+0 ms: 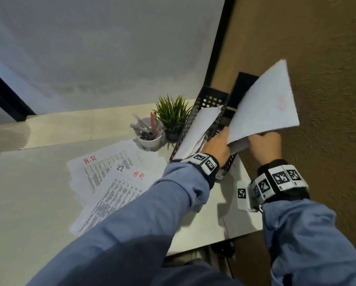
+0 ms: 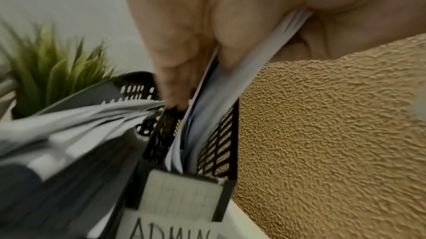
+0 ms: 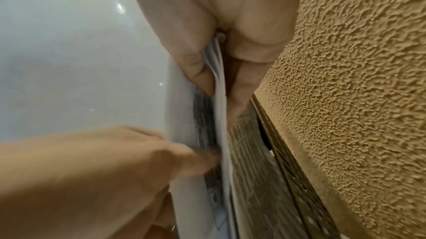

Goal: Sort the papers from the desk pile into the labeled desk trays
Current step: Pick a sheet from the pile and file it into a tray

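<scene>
Both hands hold one sheaf of white papers (image 1: 263,104) upright over the black mesh trays at the desk's right end. My left hand (image 1: 219,144) grips the sheaf's lower left corner; my right hand (image 1: 262,141) pinches its lower edge between thumb and fingers (image 3: 198,71). The sheaf's bottom (image 2: 221,97) reaches down into the right tray (image 1: 245,79), whose front label reads ADMIN (image 2: 175,224). The left tray (image 1: 206,100) holds other sheets (image 1: 197,129). The desk pile (image 1: 111,178), marked H.R in red, lies spread to the left.
A small green plant (image 1: 173,114) and a white cup of pens (image 1: 149,133) stand just left of the trays. A textured tan wall (image 1: 327,79) runs close along the right tray. A marker tag (image 1: 242,194) lies on the desk (image 1: 28,193) near my right wrist.
</scene>
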`<state>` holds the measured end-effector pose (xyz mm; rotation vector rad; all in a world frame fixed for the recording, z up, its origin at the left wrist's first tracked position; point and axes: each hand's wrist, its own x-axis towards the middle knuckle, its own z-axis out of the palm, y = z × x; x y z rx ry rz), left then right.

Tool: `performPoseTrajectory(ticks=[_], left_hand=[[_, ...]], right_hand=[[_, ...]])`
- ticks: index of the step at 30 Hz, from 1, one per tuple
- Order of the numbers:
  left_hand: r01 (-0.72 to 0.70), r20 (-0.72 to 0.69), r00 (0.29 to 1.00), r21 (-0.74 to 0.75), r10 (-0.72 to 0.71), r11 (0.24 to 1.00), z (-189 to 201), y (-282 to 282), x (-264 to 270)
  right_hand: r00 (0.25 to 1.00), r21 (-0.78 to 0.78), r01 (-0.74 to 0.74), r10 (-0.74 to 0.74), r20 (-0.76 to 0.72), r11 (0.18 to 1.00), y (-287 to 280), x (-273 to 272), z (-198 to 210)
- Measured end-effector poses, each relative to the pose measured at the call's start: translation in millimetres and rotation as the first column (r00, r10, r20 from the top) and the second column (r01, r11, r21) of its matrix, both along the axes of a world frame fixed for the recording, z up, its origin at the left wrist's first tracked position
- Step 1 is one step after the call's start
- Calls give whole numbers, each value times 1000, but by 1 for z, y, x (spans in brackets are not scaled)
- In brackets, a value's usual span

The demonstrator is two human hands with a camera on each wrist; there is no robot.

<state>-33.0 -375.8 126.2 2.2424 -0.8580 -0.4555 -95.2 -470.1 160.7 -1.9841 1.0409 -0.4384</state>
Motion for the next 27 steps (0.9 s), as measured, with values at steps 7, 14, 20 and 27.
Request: performPoseTrajectory(ticks=[7,14,20,27], left_hand=[[-35,73,997,119,26,992,-2,-10,-7],[-40,68,997,225,26,973,-19,6,-1],[-42,244,970,181,-4,983,-7,1,-3],[56,90,994,140,-69,989,-16,19,-5]], right_hand=[[999,-68,24,-26,-36,997,-6,-3,-12],[992,-162,73,-54,115,984,1,-3,5],[994,-156,61,-45,104,986,9,-1,1],[1000,-76,2,-4,-20,997,17,3,-18]])
